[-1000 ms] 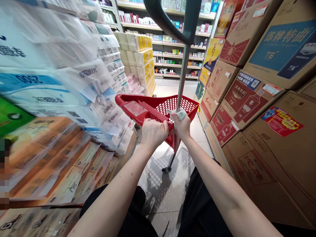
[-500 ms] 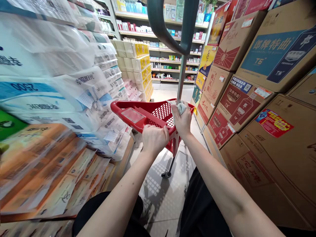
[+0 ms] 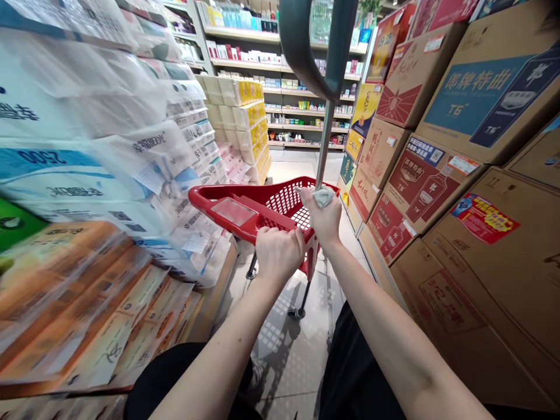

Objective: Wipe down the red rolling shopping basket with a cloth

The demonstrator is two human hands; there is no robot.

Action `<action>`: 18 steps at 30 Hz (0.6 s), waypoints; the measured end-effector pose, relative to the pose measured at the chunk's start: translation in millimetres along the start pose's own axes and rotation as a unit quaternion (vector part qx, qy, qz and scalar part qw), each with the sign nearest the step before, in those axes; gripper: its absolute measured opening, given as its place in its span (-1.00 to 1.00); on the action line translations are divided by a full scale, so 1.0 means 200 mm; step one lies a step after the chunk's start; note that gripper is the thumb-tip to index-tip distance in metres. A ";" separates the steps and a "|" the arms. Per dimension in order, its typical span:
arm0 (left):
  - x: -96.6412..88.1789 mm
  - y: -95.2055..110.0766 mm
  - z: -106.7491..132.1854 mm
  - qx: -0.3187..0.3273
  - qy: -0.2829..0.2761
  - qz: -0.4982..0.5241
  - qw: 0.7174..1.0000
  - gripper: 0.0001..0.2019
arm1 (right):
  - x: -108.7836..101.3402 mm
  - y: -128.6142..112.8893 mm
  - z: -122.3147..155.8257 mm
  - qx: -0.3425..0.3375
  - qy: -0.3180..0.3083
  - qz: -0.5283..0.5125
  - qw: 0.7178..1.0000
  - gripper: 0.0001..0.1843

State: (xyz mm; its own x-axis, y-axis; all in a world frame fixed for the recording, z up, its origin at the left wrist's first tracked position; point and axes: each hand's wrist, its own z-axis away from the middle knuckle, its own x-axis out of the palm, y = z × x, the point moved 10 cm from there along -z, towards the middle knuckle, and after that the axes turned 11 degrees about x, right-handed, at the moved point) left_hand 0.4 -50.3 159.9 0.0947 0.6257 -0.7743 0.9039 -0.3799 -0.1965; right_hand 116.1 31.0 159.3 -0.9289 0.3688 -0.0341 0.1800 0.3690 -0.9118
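In front of me is a red plastic shopping cart (image 3: 210, 192) with a perforated basket, thin legs and small casters. My left hand (image 3: 280, 251) is closed round the near rim of its basket. A pale grey-white cloth (image 3: 324, 197) is bunched in my right hand (image 3: 326, 219), which presses it at the foot of the metal pole (image 3: 326, 140) by the basket's right side. At the top of the pole, a dark grey curved handle (image 3: 335, 64) reaches up out of view.
Wrapped paper packs (image 3: 131, 157) are piled along the left, with orange packs (image 3: 74, 291) lower down. Cardboard cartons (image 3: 472, 99) line the right. Yellow-and-white packs (image 3: 245, 116) and stocked shelves (image 3: 284, 67) stand ahead. Pale tiled floor (image 3: 289, 361) runs between them.
The cart has turned slightly, its left end swinging left and a second leg coming into sight. The handle appears further right. My right hand and the cloth have shifted slightly; both grips stay closed.
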 end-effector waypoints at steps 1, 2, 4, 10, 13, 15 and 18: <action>0.00 0.00 0.00 -0.002 0.001 0.003 1.000 -0.53 | 0.01 -0.01 -0.02 0.003 0.000 -0.004 1.000 -0.60; 0.00 0.00 0.00 -0.005 0.001 0.005 1.000 -0.55 | 0.02 0.00 -0.03 0.008 -0.005 -0.004 1.000 -0.60; 0.00 -0.02 0.00 -0.013 0.000 0.012 1.000 -0.59 | 0.03 0.06 -0.02 0.018 -0.019 0.003 1.000 -0.60; -0.01 -0.04 0.00 -0.041 -0.003 0.043 0.998 -0.66 | 0.02 0.25 0.12 0.043 -0.056 0.013 0.997 -0.65; -0.02 -0.03 0.01 -0.030 -0.012 0.063 0.997 -0.67 | 0.02 0.27 0.13 0.046 -0.080 0.006 0.996 -0.67; -0.02 -0.05 0.00 -0.009 -0.025 0.095 0.995 -0.66 | 0.04 0.27 0.12 0.049 -0.112 -0.014 0.992 -0.69; 0.00 -0.13 -0.03 0.029 -0.051 0.144 0.988 -0.60 | 0.08 0.29 0.10 0.049 -0.161 -0.067 0.983 -0.71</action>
State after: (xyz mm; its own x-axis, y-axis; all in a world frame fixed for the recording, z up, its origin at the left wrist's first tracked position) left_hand -20.9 -35.9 168.5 0.2985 0.4150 -0.8595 0.8198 -0.5726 0.0082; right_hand 104.5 41.5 98.5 -0.9993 0.0275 -0.0249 0.0322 0.3051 -0.9518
